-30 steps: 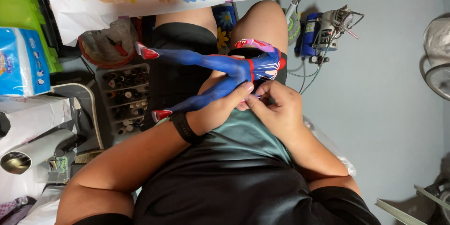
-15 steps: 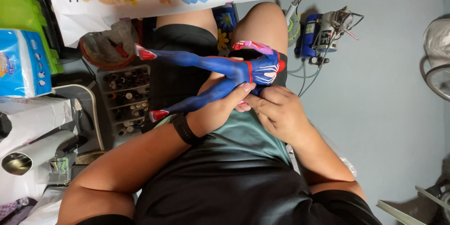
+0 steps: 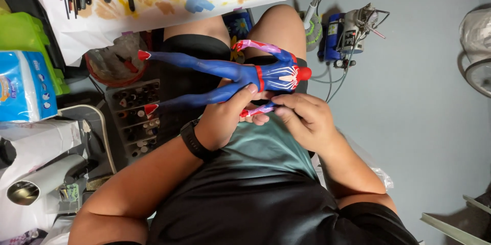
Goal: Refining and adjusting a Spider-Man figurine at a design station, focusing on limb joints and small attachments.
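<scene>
Left hand (image 3: pixel 225 117) clamps the figure (image 3: pixel 240 74), lying lengthwise toward frame left; right hand (image 3: pixel 307 117) pinches its lower arm (image 3: pixel 258 110).

A blue and red action figure (image 3: pixel 240 74) with a white chest emblem lies face-up across the lap, legs splayed.

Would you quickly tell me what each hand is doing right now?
Left hand: closed around the blue and red action figure, gripping its leg.
Right hand: fingertips pinching the figure's lower arm.
</scene>
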